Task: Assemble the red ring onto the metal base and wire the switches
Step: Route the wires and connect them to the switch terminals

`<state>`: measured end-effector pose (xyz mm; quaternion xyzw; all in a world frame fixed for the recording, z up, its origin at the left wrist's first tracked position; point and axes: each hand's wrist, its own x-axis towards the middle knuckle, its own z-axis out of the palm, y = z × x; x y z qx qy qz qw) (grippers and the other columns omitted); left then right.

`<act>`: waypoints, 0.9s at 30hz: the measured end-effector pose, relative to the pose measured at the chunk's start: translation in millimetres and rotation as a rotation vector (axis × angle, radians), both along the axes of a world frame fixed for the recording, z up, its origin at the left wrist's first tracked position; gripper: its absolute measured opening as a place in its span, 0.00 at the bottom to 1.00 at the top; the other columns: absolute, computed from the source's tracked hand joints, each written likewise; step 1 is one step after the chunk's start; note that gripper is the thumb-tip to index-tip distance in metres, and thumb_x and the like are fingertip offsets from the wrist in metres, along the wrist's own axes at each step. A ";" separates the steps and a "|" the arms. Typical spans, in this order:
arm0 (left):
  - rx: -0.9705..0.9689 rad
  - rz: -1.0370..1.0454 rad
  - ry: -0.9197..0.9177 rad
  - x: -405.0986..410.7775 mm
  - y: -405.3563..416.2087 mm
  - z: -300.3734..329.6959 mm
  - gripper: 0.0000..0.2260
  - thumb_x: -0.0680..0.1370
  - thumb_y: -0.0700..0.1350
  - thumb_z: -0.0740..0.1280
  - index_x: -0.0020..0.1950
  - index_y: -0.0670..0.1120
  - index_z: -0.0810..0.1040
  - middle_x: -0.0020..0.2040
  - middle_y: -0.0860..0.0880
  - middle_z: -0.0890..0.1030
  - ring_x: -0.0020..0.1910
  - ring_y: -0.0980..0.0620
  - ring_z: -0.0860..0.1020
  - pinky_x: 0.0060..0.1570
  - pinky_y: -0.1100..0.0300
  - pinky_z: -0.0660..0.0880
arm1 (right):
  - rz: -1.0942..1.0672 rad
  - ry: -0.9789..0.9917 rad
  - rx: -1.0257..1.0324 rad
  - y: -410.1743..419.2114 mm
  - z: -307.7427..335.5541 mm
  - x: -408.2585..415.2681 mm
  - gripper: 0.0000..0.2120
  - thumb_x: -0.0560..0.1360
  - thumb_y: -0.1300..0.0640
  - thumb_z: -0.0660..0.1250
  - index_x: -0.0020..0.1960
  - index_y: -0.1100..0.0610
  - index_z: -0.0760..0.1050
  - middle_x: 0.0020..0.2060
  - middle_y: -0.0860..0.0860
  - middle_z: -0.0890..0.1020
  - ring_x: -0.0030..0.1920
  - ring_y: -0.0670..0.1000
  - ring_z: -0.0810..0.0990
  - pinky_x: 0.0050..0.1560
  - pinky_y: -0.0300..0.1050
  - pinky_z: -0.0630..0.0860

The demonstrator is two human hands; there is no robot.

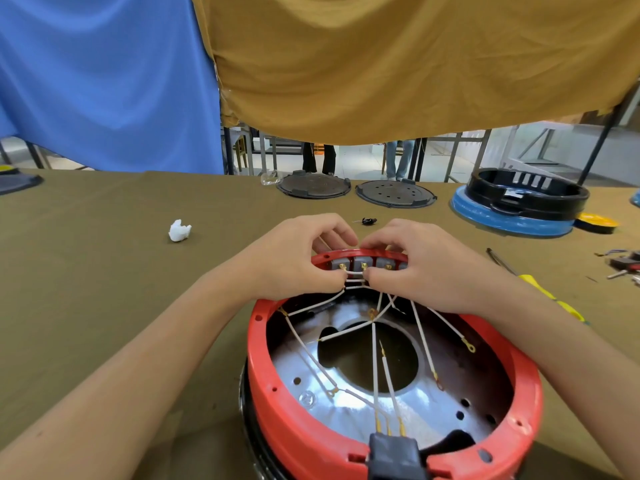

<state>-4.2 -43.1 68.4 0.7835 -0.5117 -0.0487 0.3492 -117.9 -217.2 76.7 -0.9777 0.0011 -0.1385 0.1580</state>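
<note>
The red ring [277, 403] sits on the shiny metal base [301, 382] right in front of me. A row of grey switches [362, 264] with brass terminals lines the ring's far inner wall. Several white wires [375, 368] with brass ends cross the base's hollow. My left hand [298, 254] and my right hand [415, 265] curl over the far rim, each pinching short white wires at the switch terminals. A black connector block [393, 455] sits at the near rim.
A white crumpled wad [179, 231] lies to the left on the olive cloth. Two dark round lids [313, 184] [394, 194] lie at the back. A black ring on a blue one [519, 202] stands at back right. A yellow-handled screwdriver [540, 289] lies right.
</note>
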 end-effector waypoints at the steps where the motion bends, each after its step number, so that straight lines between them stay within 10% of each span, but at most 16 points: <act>1: -0.006 0.001 0.005 -0.1 0.2 0.2 0.16 0.72 0.43 0.74 0.57 0.55 0.78 0.50 0.57 0.82 0.49 0.61 0.80 0.45 0.69 0.77 | -0.001 -0.001 0.012 -0.6 -0.5 0.3 0.16 0.72 0.43 0.67 0.59 0.45 0.80 0.47 0.43 0.77 0.45 0.42 0.76 0.45 0.40 0.73; 27: -0.012 -0.037 0.036 1.1 0.9 -0.2 0.13 0.73 0.43 0.72 0.54 0.56 0.77 0.49 0.56 0.81 0.47 0.60 0.79 0.43 0.69 0.76 | -0.011 0.001 -0.024 -0.3 -1.6 -0.1 0.15 0.75 0.46 0.68 0.61 0.47 0.79 0.47 0.44 0.76 0.45 0.42 0.74 0.41 0.35 0.68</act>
